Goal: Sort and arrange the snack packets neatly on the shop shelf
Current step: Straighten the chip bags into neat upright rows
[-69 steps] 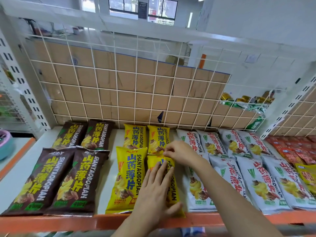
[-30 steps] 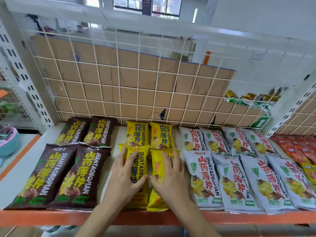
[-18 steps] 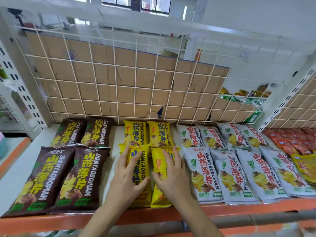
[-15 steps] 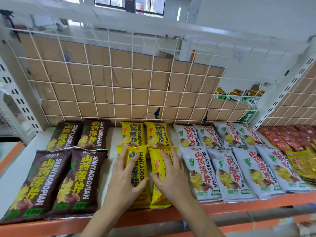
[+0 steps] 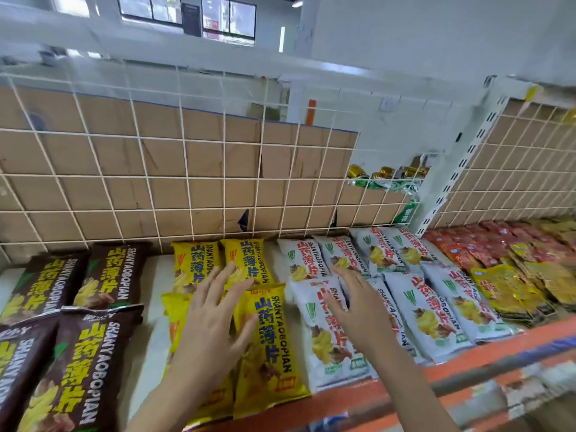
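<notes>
Shelf [image 5: 152,310] holds flat rows: brown packets [image 5: 78,353] left, yellow packets [image 5: 271,347] middle, white packets [image 5: 324,341] right. Left hand [image 5: 212,325], fingers straight and spread, is over the yellow packets; right hand [image 5: 358,310], fingers spread too, over the white packets, gripping nothing.

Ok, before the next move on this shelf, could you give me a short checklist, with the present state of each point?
1. Left hand free: ok, fingers straight over the front yellow packets.
2. Right hand free: ok, open above the front white packets.
3. Colours grouped: ok, brown packets, yellow and white each together.
4. Front yellow pair aligned: cannot tell, the left hand hides most of one.
5. Far-right red and yellow packets: not ok, overlapping unevenly.
</notes>
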